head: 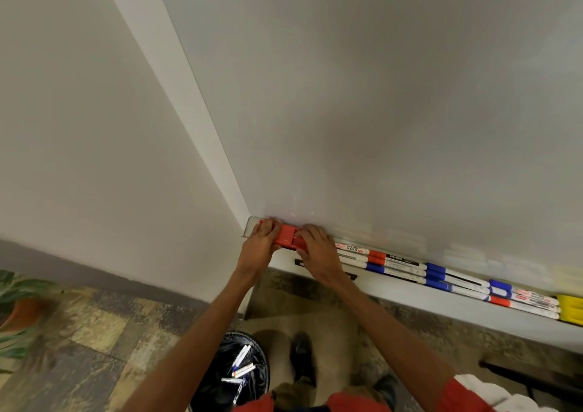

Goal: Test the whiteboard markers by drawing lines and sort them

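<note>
- Together, the left hand and right hand curl their fingers over a red block. One hand holds each end, and only the middle of the block shows between them.
- The block sits at the far left end of the tray under the whiteboard.
- Just right of the right hand, the markers lie end to end in rows along the tray, with red and blue caps. The right hand hides their left ends.
- A yellow block sits at the rows' right end.
- Below, between the forearms, a black-lined bin on the floor holds several loose pens.
- A dark shoe stands beside the bin, and a potted plant is at the far left.
</note>
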